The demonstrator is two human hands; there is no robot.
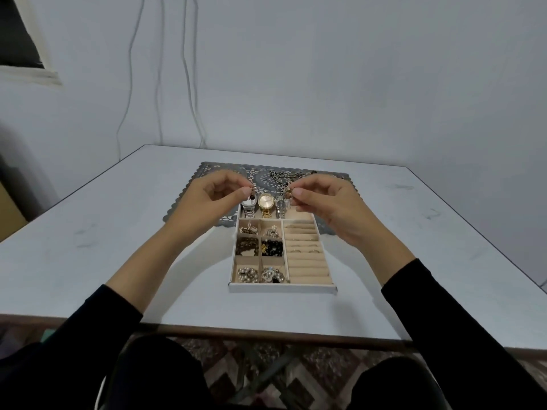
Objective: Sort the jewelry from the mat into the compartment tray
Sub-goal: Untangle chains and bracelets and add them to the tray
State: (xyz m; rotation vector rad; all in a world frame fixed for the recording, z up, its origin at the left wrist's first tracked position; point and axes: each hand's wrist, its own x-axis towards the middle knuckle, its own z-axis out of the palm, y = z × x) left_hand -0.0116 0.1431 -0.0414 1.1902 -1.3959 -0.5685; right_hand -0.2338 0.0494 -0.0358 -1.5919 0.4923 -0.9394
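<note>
A beige compartment tray (282, 287) lies on the table in front of a grey lace mat (207, 170). Its back row holds three watches, the middle one gold (265, 202). Small left compartments hold chains and beads; ring rolls (306, 261) fill the right side. My left hand (213, 196) pinches a small earring with a dark bead (252, 196) above the tray's back left. My right hand (322, 199) pinches a small gold and silver piece (287, 193) above the back right. A chain necklace (281, 176) lies on the mat behind.
The pale table (118, 232) spreads wide on both sides of the tray, with its near edge just in front of my knees. A wall with hanging cables (189, 84) stands behind the table. A patterned rug (266, 368) shows under the table.
</note>
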